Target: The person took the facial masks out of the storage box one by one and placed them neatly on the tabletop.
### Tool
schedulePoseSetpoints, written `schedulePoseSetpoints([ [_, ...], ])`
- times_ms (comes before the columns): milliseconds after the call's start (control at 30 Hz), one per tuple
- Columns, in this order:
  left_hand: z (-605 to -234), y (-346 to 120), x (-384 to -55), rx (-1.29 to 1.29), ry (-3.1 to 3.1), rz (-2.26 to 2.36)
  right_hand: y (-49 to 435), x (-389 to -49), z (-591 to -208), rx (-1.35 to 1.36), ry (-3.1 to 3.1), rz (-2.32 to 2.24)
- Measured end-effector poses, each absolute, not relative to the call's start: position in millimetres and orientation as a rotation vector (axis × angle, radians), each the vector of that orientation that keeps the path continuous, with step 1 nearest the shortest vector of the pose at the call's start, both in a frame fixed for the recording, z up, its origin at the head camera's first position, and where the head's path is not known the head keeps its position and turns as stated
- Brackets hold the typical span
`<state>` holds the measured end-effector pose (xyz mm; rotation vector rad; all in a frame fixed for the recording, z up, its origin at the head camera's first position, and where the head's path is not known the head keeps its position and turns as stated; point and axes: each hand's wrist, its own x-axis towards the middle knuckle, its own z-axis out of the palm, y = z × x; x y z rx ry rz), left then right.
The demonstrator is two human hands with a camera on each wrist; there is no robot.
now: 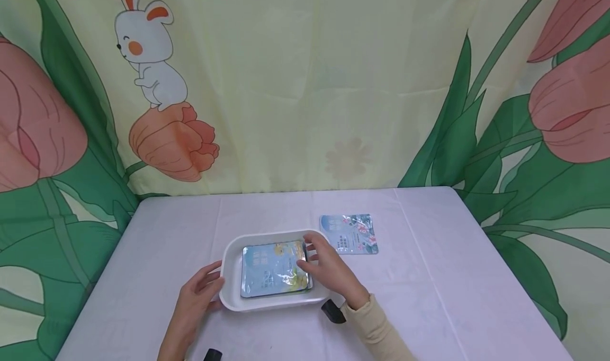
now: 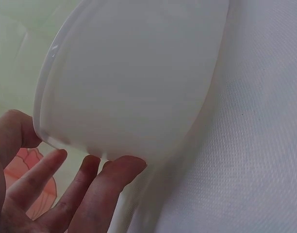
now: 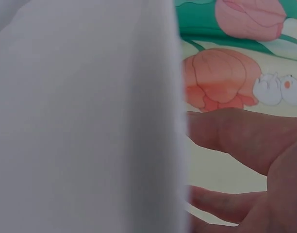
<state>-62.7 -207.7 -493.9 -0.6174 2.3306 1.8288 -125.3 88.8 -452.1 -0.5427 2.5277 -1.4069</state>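
Across the white-clothed worktop point(image 1: 419, 303), a white tray point(image 1: 274, 304) points its long axis left to right, its left end gripped by the left hand point(image 1: 196, 297), while the right hand point(image 1: 333, 270), fingers loosely parted, partly hides the blue sachet point(image 1: 269, 268) inside and floral sachet point(image 1: 355, 234) behind, any contact unclear.

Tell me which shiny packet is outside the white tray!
The packet with pink flowers: it lies on the table, while the yellow-patterned packet lies inside the white tray.

Near packet point(image 1: 271, 268) print illegible, far packet point(image 1: 352, 235) partly hidden, tray point(image 3: 90, 121) blurred in right wrist view
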Motion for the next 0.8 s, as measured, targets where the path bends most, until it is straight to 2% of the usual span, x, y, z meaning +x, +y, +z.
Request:
schedulePoseSetpoints([
  [167, -494, -208, -63, -0.617, 2.316, 1.850, 84, -123, -453, -0.469, 2.528, -1.355],
  [467, -495, -208, -63, -0.604, 2.325, 1.856, 77, -119, -459, -0.532, 2.574, -1.274],
  [800, -494, -207, -64, -0.608, 2.316, 1.857, 74, -119, -461, -0.483, 2.590, -1.179],
])
